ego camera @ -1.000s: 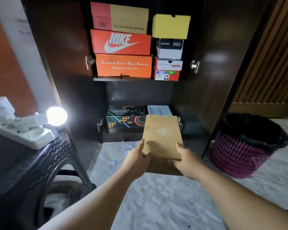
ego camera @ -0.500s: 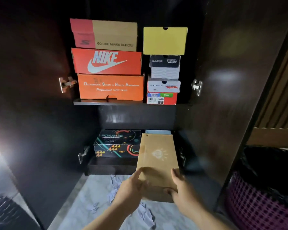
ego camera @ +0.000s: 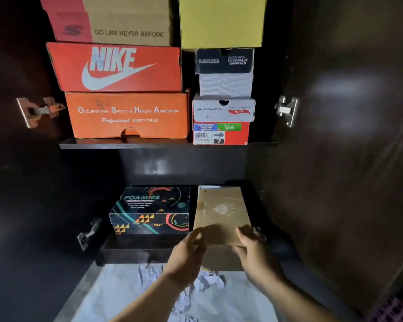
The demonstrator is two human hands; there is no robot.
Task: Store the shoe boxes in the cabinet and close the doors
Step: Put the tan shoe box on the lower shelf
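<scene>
Dark cabinet (ego camera: pixel 335 159), doors open, pale marbled floor (ego camera: pixel 116 296). Left hand (ego camera: pixel 186 256) and right hand (ego camera: pixel 254 254) grip the brown box (ego camera: pixel 221 212) at its near corners. Box on the lower shelf beside the Foamies box (ego camera: pixel 151 211), long axis running away from the fingers.

The upper shelf (ego camera: pixel 126 145) bears the orange safety-shoes box (ego camera: pixel 128 115) beside the red-bottomed Skechers box (ego camera: pixel 221 133).

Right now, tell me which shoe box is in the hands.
The plain brown box on the lower right, beside the Foamies box. Left hand and right hand hold its near end; every other box sits untouched.
</scene>
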